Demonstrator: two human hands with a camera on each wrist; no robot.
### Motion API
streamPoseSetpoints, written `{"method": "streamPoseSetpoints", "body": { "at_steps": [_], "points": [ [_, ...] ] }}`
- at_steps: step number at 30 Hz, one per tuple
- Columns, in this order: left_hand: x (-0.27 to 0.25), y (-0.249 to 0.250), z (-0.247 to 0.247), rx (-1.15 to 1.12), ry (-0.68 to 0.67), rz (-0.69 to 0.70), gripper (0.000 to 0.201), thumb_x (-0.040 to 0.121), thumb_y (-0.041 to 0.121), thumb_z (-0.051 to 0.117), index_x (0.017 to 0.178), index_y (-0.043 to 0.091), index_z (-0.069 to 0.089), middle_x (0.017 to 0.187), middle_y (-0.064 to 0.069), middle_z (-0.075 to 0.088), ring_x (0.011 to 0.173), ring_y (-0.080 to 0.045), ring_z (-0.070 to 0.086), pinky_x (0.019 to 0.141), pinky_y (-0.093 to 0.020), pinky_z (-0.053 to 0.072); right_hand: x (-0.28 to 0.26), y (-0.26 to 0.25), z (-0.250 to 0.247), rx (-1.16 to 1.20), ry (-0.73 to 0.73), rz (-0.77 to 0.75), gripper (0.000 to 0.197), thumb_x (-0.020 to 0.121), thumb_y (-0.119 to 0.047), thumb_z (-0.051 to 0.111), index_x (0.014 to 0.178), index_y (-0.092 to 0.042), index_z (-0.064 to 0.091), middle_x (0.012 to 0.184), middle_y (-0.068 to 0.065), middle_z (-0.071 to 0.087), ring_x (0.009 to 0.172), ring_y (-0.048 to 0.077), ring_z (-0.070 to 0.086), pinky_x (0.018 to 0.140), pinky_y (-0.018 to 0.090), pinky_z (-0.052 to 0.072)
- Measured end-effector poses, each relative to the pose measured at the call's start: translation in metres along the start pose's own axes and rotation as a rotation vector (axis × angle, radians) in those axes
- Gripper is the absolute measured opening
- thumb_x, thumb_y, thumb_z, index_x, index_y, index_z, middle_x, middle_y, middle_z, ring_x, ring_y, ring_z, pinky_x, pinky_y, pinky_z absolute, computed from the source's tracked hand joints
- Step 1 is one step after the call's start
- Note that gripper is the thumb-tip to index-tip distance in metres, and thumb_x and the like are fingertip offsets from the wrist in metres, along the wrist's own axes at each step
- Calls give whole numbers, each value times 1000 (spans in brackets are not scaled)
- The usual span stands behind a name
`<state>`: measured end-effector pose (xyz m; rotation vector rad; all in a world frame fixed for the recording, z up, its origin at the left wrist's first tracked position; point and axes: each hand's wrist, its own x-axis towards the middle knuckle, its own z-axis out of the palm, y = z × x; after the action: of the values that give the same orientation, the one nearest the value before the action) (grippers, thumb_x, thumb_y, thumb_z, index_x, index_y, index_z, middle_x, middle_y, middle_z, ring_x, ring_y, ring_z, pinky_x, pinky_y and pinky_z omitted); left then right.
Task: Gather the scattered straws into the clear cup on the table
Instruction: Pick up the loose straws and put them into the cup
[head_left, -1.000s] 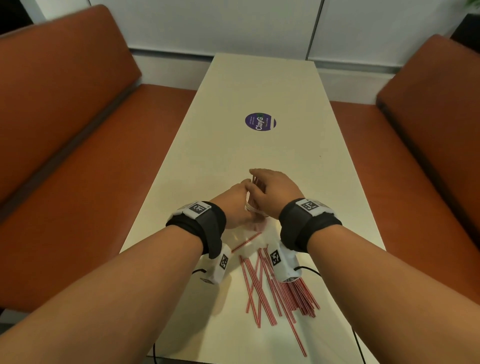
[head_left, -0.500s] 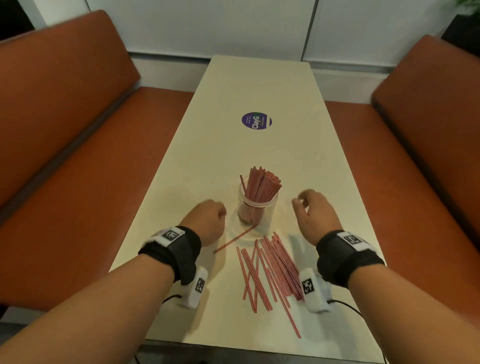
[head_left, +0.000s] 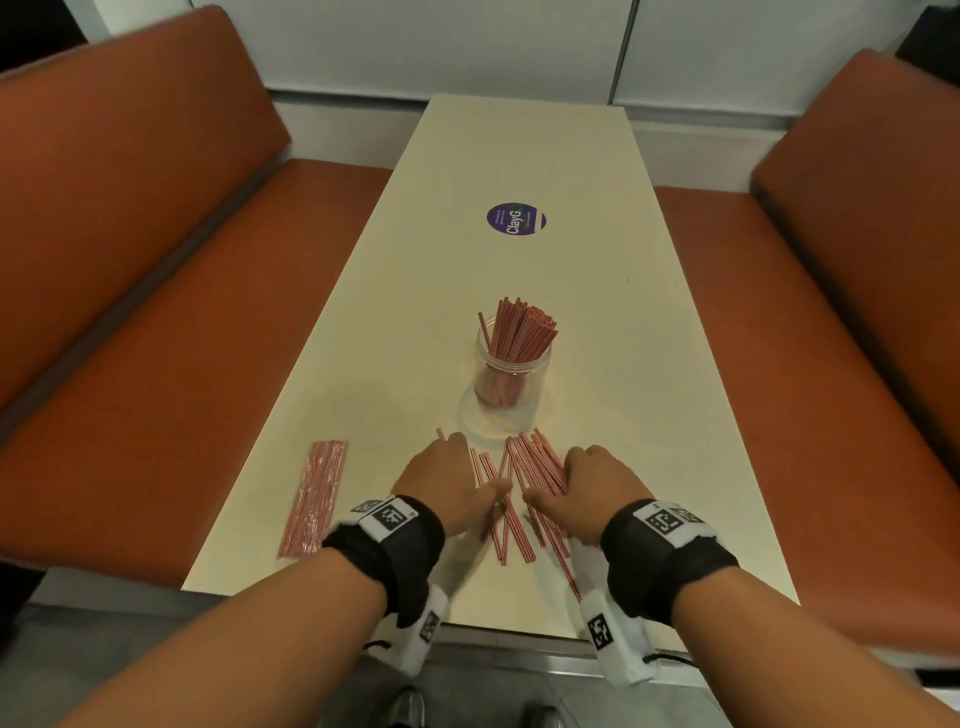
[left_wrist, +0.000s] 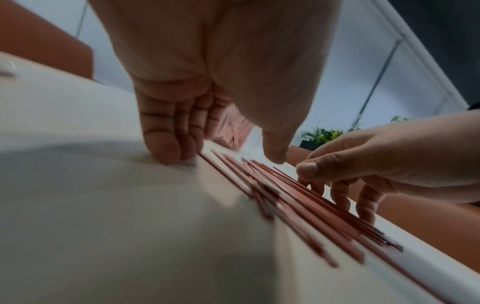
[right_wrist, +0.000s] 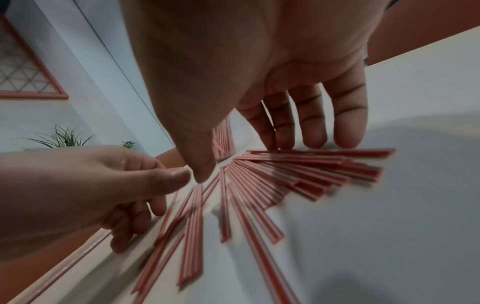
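Both hands spread, pinching nothing: left hand (head_left: 447, 488) and right hand (head_left: 592, 488) flank the loose straws (head_left: 524, 483), fingertips (right_wrist: 345, 139) down at the heap's outer edges. Straws lie flat on the table (head_left: 649, 395), long axes running roughly toward the clear cup (head_left: 511, 374), which stands just beyond, already part-filled. Separate straw bundle (head_left: 314, 496) well to the left, nearer the left hand.

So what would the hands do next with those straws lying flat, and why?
Probably sweep inward: the left hand and right hand flank the loose straws with fingertips on the table. The straws lie fanned out, so bunching them would make one grip possible before lifting to the clear cup.
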<state>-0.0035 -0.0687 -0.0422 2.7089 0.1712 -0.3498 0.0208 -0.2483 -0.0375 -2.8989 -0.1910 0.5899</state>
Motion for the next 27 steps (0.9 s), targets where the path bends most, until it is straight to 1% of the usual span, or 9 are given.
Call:
{"method": "streamPoseSetpoints", "body": {
  "at_steps": [3, 6, 9, 12, 14, 18, 20, 23, 27],
  "points": [
    [1, 17, 11, -59, -21, -82, 76, 63, 61, 75, 117, 14, 49, 111, -4, 59, 98, -23, 62, 78, -32, 52, -4, 1, 3, 10, -27, 24, 73, 69, -67, 64, 119, -17, 49, 114, 6, 53, 99, 22, 58, 82, 34, 53],
    [2, 27, 12, -47, -38, -26, 70, 67, 45, 78, 120, 13, 46, 114, -7, 57, 101, -26, 60, 81, -32, 51, -5, 3, 4, 42, -41, 35, 66, 69, -55, 73, 117, -16, 49, 112, 6, 54, 97, 23, 59, 82, 34, 53],
    [2, 22, 7, -51, -11, -29, 58, 79, 30, 71, 125, 11, 42, 117, -11, 58, 104, -29, 59, 81, -33, 48, -3, 5, 4, 43, -16, 27, 46, 81, -40, 65, 114, -13, 52, 112, 9, 58, 97, 26, 60, 82, 34, 52],
    [-3, 15, 3, 6, -32, -78, 50, 80, 39, 68, 117, 11, 48, 112, -10, 54, 99, -29, 59, 78, -34, 49, -3, 5, 4, 58, 0, 49, 45, 80, -43, 65, 111, -13, 52, 109, 8, 57, 94, 26, 61, 77, 33, 52],
    [-4, 16, -1, 88, -54, -98, 43, 83, 42, 65, 108, 8, 55, 107, -10, 55, 95, -28, 60, 73, -31, 46, -3, 3, 5, 56, -2, 64, 47, 80, -45, 65, 112, -13, 52, 108, 8, 57, 94, 26, 61, 73, 32, 49],
    [2, 14, -7, 159, -48, -73, 19, 93, 14, 51, 102, 3, 63, 105, -14, 65, 94, -31, 65, 68, -29, 43, 3, -2, 3, 20, -16, 78, 28, 90, -25, 55, 113, -9, 54, 111, 11, 62, 97, 28, 62, 69, 30, 44],
    [3, 11, -10, 210, -85, -81, 21, 92, 6, 45, 105, 3, 62, 109, -14, 64, 98, -30, 64, 70, -28, 42, 5, -4, 1, 14, -25, 98, 26, 90, -19, 51, 114, -8, 55, 112, 12, 63, 98, 28, 63, 69, 29, 44],
    [5, 8, -14, 241, -139, -93, 24, 92, 3, 46, 112, 2, 59, 117, -14, 61, 105, -29, 62, 75, -28, 45, 6, -7, 0, 13, -42, 124, 27, 91, -19, 50, 116, -8, 54, 114, 12, 63, 100, 28, 63, 70, 29, 45],
    [7, 7, -13, 216, -152, -91, 24, 92, 2, 46, 113, 1, 56, 118, -15, 59, 105, -31, 61, 73, -29, 42, 10, -10, -3, 30, -64, 169, 29, 94, -18, 49, 120, -6, 52, 120, 14, 60, 106, 29, 62, 80, 31, 47]
  ]
}}
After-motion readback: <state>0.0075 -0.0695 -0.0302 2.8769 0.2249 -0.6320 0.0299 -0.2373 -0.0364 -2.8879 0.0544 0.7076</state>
